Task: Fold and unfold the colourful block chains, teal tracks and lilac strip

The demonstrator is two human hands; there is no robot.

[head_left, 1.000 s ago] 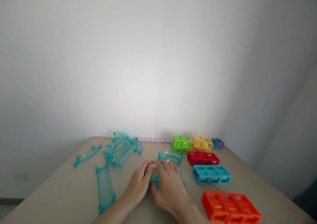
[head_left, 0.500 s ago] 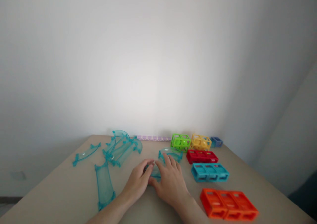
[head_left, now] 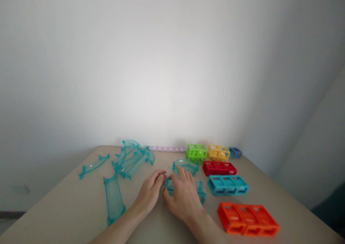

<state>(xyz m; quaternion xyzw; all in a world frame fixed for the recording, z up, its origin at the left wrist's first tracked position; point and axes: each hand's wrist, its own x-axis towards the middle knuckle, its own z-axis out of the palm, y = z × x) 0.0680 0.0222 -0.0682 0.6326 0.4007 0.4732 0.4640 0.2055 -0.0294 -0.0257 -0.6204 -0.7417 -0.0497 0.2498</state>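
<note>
My right hand (head_left: 181, 193) lies over a see-through teal track piece (head_left: 201, 191), thumb on the near side and fingers across the top. The piece's left end shows between thumb and index finger, and its clipped right end sticks out past the hand. Close by on the left is my left hand (head_left: 151, 189), its thumb and fingers drawn together near the piece's left end. Whatever those fingers may hold is hidden. Just beyond my right fingertips rests a curved teal track piece (head_left: 185, 163).
Several teal track pieces (head_left: 134, 161) lie piled at the back left, with a straight one (head_left: 114, 199) nearer. On the right stand orange (head_left: 248, 218), blue (head_left: 228, 185), red (head_left: 219, 168), green (head_left: 196, 153) and yellow (head_left: 218, 153) open-frame blocks. A wall rises behind the table.
The track piece has shifted right under my right hand, so its right end now shows. My left hand has drawn slightly left, widening the gap between the hands.
</note>
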